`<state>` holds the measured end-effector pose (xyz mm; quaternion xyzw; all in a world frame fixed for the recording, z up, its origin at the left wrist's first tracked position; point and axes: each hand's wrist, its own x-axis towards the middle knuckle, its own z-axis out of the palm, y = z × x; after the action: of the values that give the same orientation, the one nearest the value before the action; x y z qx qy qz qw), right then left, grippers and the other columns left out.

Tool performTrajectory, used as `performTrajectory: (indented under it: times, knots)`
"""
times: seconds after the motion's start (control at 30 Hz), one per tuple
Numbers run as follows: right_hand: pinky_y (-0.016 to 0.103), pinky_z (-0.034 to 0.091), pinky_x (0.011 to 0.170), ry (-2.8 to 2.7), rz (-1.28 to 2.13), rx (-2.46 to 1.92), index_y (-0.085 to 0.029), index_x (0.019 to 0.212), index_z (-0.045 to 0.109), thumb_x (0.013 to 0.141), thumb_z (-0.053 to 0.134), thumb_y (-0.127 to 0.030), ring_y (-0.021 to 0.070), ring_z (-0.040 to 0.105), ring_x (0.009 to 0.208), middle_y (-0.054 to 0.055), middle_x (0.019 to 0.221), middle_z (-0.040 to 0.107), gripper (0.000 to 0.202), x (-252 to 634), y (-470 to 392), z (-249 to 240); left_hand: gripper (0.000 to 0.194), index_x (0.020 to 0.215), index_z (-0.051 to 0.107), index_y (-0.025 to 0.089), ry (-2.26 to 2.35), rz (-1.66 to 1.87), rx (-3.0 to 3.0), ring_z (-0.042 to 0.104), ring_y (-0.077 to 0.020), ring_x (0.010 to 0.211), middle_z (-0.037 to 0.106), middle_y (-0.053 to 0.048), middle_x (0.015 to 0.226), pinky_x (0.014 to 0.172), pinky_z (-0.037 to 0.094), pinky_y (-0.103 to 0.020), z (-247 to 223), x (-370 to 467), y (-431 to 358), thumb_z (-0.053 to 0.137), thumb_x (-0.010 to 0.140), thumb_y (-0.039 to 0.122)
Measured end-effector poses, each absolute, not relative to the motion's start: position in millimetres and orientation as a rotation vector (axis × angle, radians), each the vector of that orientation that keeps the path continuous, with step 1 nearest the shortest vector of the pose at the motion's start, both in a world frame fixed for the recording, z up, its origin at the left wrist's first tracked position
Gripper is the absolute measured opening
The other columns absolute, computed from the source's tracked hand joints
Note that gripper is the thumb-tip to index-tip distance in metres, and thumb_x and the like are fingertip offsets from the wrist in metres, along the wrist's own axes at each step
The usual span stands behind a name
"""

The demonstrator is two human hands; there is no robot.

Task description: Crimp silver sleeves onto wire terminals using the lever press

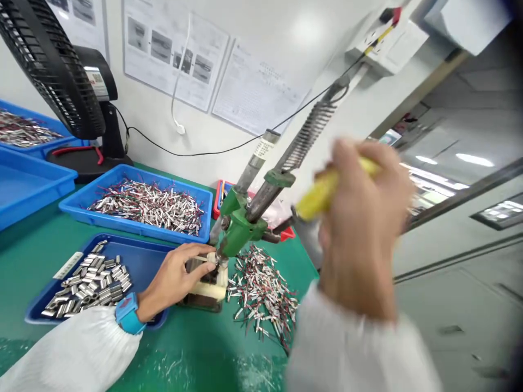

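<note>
Press (241, 231), green-bodied, stands on the green table (204, 354), its lower end over a cream fixture (218, 291). Right hand (363, 212), blurred: fingers curled around the yellow handle (316, 198). Left hand (177, 275) at the fixture, thumb and forefinger parted; cannot tell whether they pinch a part. Wired pieces (265, 291) lie heaped just right of the fixture; metal tubes (93, 280) in the dark-blue tray (147, 258), left.

The single head-worn camera looks forward and down, tilted sideways so the green metal lever press (244, 231) leans rightward in frame, from above two white cloth sleeves (77, 348), close behind the large, blurred bare right hand (362, 218), across the flat green bench top (200, 354) to the white wall (149, 128).
</note>
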<state>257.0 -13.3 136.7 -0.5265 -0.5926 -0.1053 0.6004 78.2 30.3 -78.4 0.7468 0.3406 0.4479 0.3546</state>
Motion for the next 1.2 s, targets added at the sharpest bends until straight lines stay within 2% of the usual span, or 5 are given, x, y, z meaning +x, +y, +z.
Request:
performTrajectory:
  times: [0.17, 0.33, 0.7, 1.0, 1.2]
  knots:
    - [0.033, 0.054, 0.075, -0.937, -0.337, -0.98, -0.022, 0.086, 0.061, 0.094, 0.063, -0.038, 0.0153, 0.061, 0.076, 0.0, 0.081, 0.058, 0.018, 245.1, -40.5, 113.2, 0.029, 0.117, 0.076, 0.026, 0.893, 1.148, 1.958, 0.071, -0.0248, 0.111, 0.077, -0.003, 0.119, 0.097, 0.054, -0.033, -80.7, 79.2, 31.5, 0.065, 0.095, 0.044]
    - [0.031, 0.054, 0.076, -0.916, -0.188, -1.305, -0.014, 0.121, 0.058, 0.096, 0.049, -0.059, 0.0179, 0.066, 0.086, 0.007, 0.1, 0.065, 0.052, 303.5, -1.6, 52.1, 0.029, 0.115, 0.075, 0.025, 0.909, 1.129, 1.928, 0.071, -0.0239, 0.112, 0.076, -0.004, 0.119, 0.096, 0.055, -0.032, -79.9, 80.8, 28.3, 0.063, 0.096, 0.043]
    - [0.037, 0.038, 0.079, -1.367, -0.025, -2.119, -0.018, 0.072, 0.072, 0.079, 0.06, -0.018, 0.0298, 0.063, 0.089, 0.015, 0.086, 0.072, 0.014, 310.4, 40.0, -107.2, 0.011, 0.086, 0.077, 0.019, 0.856, 1.078, 1.716, 0.065, -0.0277, 0.119, 0.071, -0.011, 0.123, 0.104, 0.049, -0.039, -57.2, 99.8, 25.5, 0.069, 0.086, 0.027]
    - [0.034, 0.041, 0.076, -1.309, 0.03, -1.762, -0.019, 0.085, 0.068, 0.09, 0.045, -0.051, 0.0273, 0.063, 0.081, 0.011, 0.084, 0.072, 0.04, 319.5, 39.1, -122.1, 0.033, 0.12, 0.072, 0.025, 1.126, 1.191, 1.986, 0.054, -0.0296, 0.135, 0.059, -0.01, 0.146, 0.115, 0.042, -0.049, -37.4, 41.0, 62.8, 0.061, 0.094, 0.042]
    - [0.032, 0.047, 0.072, -1.108, 0.222, -1.622, -0.018, 0.089, 0.066, 0.09, 0.053, -0.059, 0.0222, 0.066, 0.072, 0.008, 0.081, 0.072, 0.043, 314.2, 33.8, -117.5, 0.036, 0.113, 0.075, 0.024, 1.37, 0.774, 2.267, 0.071, -0.0224, 0.08, 0.078, -0.005, 0.102, 0.072, 0.057, -0.03, -38.1, -49.7, 73.1, 0.067, 0.089, 0.049]
